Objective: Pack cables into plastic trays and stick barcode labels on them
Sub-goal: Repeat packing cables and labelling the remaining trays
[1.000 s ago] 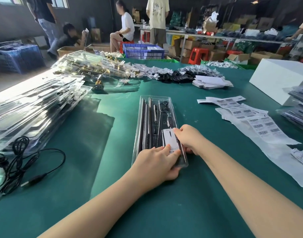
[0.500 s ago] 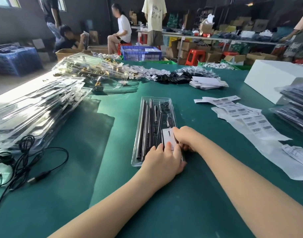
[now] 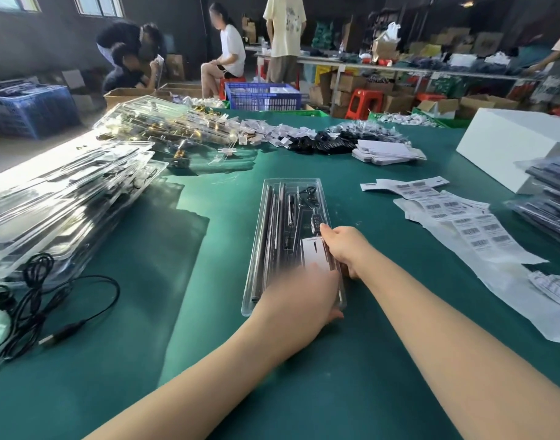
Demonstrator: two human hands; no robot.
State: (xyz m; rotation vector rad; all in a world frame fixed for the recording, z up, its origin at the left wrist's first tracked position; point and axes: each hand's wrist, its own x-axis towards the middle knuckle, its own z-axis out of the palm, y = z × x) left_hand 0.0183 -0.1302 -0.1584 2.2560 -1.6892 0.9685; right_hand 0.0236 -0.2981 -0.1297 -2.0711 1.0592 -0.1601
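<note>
At the centre of the frame we had a clear plastic tray [image 3: 273, 236] lying lengthwise on the green surface [image 3: 351, 376], dark cables [image 3: 289, 217] packed inside and a white barcode label [image 3: 313, 250] on its near end. Our right hand [image 3: 346, 247] gripped the tray's right edge with curled fingers, while our left hand [image 3: 299, 298], blurred, lay over the near end, its fingers too smeared to tell how they lay. Label sheets [image 3: 456, 217] lay at right, stacked trays [image 3: 59, 198] at left.
</note>
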